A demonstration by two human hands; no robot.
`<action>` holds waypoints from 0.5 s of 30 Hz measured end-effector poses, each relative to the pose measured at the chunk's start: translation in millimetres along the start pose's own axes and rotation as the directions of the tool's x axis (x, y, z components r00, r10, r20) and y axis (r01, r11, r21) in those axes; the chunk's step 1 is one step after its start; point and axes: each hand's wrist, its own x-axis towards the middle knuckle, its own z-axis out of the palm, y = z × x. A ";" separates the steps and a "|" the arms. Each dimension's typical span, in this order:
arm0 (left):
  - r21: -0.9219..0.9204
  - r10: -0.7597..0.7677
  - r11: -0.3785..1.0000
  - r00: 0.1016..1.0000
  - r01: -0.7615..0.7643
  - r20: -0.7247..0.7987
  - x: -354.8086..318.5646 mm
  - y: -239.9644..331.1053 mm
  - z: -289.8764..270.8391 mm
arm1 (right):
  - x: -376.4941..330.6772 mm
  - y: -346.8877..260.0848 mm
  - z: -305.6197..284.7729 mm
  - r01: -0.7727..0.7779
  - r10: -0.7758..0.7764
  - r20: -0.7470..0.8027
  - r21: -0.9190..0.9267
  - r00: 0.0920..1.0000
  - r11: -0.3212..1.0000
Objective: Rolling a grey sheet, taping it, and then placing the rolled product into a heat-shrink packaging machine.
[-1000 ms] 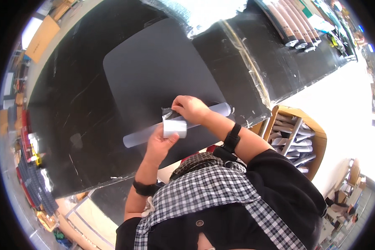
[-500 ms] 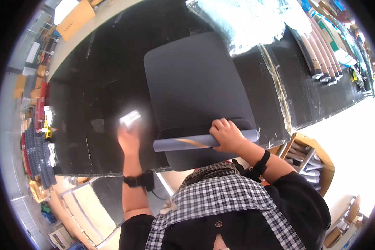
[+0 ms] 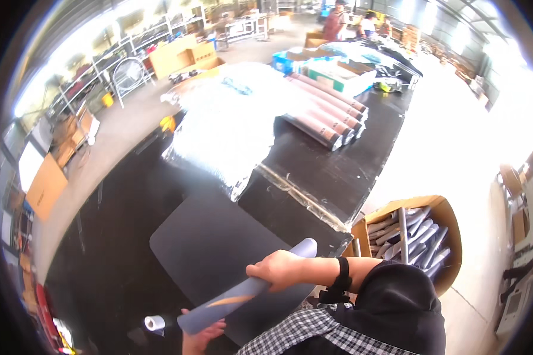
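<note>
Rolled grey mat (image 3: 249, 291) lies slantwise across the near edge of the black table (image 3: 130, 195), lifted a little off the flat grey sheet (image 3: 219, 248) under it. The right hand (image 3: 276, 269) is closed around the tube about two-thirds along, fingers wrapped over the top; the left hand (image 3: 202, 337) cups it from beneath near the lower end, fingers curled up against the roll. Half a second ago the left hand was out to the side, holding a small white piece away from the roll — now it is back under the tube, so both hands carry it and the roll looks finished and ready to be moved. A small white tape roll (image 3: 154, 322) sits on the table just beside the tube's lower end. Farther out, crinkled clear plastic wrap (image 3: 231, 130) covers the middle of the table, and a row of long rolled tubes (image 3: 328, 115) lies at the far side. To the right, on the pale floor — a cardboard box (image 3: 438, 213) full of similar grey rolls stands close to the person's elbow.
</note>
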 end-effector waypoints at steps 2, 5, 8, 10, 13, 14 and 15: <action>0.142 -0.215 0.974 0.923 0.178 0.319 17.4 -3.8 47.0 | -5.4 2.8 -7.2 0.083 -0.086 -0.030 -0.077 0.996 0.994; 0.475 -0.004 0.879 0.997 -0.034 0.079 18.6 5.3 76.7 | -10.3 7.7 -13.5 0.236 -0.255 -0.062 -0.218 0.965 0.947; 0.845 0.214 0.509 0.975 -0.166 0.063 51.1 47.2 91.3 | -8.1 22.4 -23.7 0.223 -0.333 -0.205 -0.424 0.920 0.878; 0.857 0.462 0.449 0.886 -0.254 0.020 73.1 91.4 90.1 | 14.1 39.9 -32.8 0.146 -0.439 -0.327 -0.639 0.837 0.755; 0.886 0.708 0.064 0.646 -0.460 0.284 79.1 154.7 120.7 | 73.0 53.5 -48.3 0.024 -0.458 -0.423 -0.714 0.782 0.700; 0.886 0.754 0.023 0.590 -0.464 0.289 80.9 174.7 124.7 | 94.8 57.2 -52.2 0.017 -0.474 -0.453 -0.709 0.755 0.705; 0.903 0.791 -0.054 0.534 -0.426 0.299 80.3 190.0 129.2 | 116.5 60.5 -52.9 -0.011 -0.461 -0.468 -0.711 0.754 0.703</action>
